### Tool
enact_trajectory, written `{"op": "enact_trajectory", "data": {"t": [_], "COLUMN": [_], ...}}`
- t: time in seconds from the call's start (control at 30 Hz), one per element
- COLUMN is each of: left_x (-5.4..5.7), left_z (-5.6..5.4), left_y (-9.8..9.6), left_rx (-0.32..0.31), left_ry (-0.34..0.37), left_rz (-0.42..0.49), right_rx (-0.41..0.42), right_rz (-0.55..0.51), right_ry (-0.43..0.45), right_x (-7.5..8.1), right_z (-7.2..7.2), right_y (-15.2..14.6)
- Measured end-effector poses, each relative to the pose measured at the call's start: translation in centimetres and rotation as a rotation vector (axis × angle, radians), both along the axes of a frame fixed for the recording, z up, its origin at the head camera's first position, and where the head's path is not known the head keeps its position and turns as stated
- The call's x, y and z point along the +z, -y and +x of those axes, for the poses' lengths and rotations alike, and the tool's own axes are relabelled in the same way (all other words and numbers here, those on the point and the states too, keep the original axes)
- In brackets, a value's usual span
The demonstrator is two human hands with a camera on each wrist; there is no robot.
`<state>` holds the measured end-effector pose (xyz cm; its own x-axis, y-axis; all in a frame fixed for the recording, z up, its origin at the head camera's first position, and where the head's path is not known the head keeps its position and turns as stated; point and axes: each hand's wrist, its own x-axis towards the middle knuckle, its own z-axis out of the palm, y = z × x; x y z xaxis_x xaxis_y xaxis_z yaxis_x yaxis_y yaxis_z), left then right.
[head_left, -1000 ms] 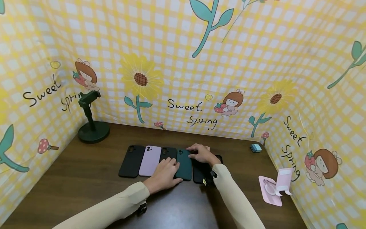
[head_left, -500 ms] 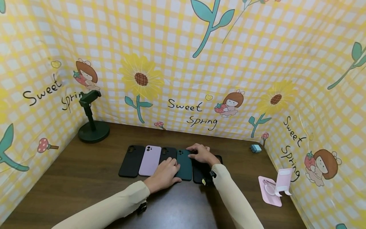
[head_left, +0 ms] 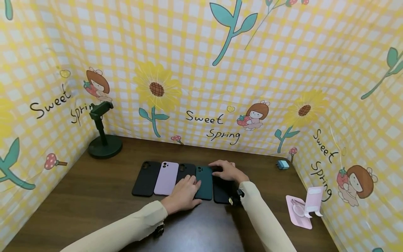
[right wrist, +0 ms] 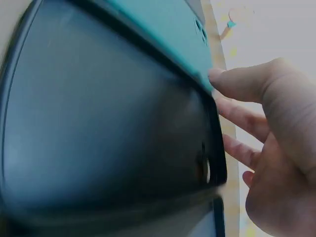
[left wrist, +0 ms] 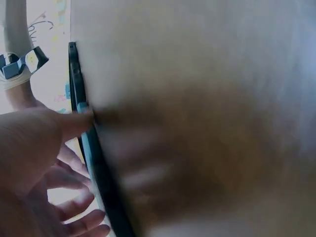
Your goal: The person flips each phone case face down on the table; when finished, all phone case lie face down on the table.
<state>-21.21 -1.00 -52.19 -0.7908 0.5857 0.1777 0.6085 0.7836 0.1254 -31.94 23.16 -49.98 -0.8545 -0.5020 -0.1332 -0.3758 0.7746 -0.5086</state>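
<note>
Several phone cases lie side by side on the brown table. A black case is leftmost, then a lilac case, another black case, a teal case and a black case whose hollow side faces up. My left hand rests over the third case and the teal one, its thumb near the teal case's near edge. At the far end, my right hand has its thumb by the teal case's corner and its fingers along the black case's far edge. Part of a further dark case shows in the right wrist view.
A dark green stand is at the back left. A light blue charger plug sits at the back right, and a pink phone stand on the right. Yellow checked cloth walls in the table.
My right hand has slid a little to the right along the far edge of the cases. The left hand stays about where it was, and the head view has shifted slightly.
</note>
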Motion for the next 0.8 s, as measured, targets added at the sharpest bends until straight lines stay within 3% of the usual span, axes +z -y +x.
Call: {"op": "enact_trajectory", "data": {"t": [0.1,0.2,0.3,0.37,0.53,0.8], "left_x": [0.0,0.0,0.0,0.1,0.2,0.7], "left_z": [0.7,1.4,1.9,2.1,2.2,1.7], "left_y": [-0.6,-1.8,-3.1,-3.9,-5.1,-6.6], "left_rx": [-0.044,-0.148,-0.237,-0.258,-0.215,-0.061], "left_ry": [0.023,0.034,0.065,0.078,0.082,-0.014], "left_rz": [0.053,0.091,0.094,0.078,0.021,-0.033], "right_rx": [-0.026,-0.085,-0.127,-0.149,-0.171,-0.192], "right_rz": [-0.004,-0.003,0.001,-0.007,-0.023,-0.036], "right_ry": [-0.031,-0.048,-0.053,-0.056,-0.064,-0.105], "right_x": [-0.3,-0.7,-0.8,-0.8,-1.0,-1.5], "right_z": [0.1,0.6,1.0,1.2,1.1,0.5], "right_y": [-1.7,-3.7,-5.4,-6.2,-6.8,-5.9]}}
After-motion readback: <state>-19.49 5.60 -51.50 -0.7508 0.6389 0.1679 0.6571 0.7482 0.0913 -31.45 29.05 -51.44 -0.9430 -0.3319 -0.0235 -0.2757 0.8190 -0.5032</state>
